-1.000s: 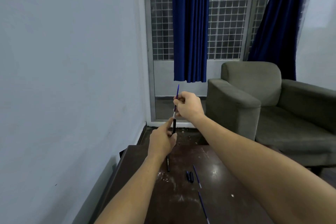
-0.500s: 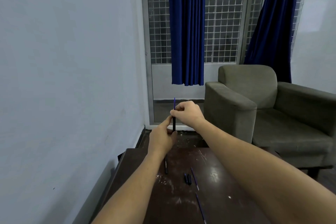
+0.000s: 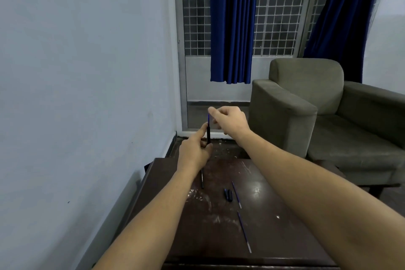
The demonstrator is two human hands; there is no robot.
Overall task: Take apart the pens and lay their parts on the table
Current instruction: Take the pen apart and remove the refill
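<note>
My left hand (image 3: 194, 151) holds a black pen barrel (image 3: 208, 135) upright above the far edge of the dark wooden table (image 3: 274, 237). My right hand (image 3: 229, 121) pinches the top of a thin blue refill (image 3: 208, 119) that sticks out of the barrel's upper end. On the table lie two blue refills (image 3: 236, 197) (image 3: 244, 231), two small black caps (image 3: 228, 194) side by side, and another black barrel (image 3: 202, 178) partly hidden under my left wrist.
A pale wall runs along the left of the table. A grey-green armchair (image 3: 317, 112) stands to the right beyond the table. Blue curtains (image 3: 232, 28) hang over a grilled window and door at the back. The floor past the table is littered.
The refill went down into the barrel between the earliest frame and half a second ago. Now my right hand grips its top end with a short blue length showing. The view has tilted slightly.
</note>
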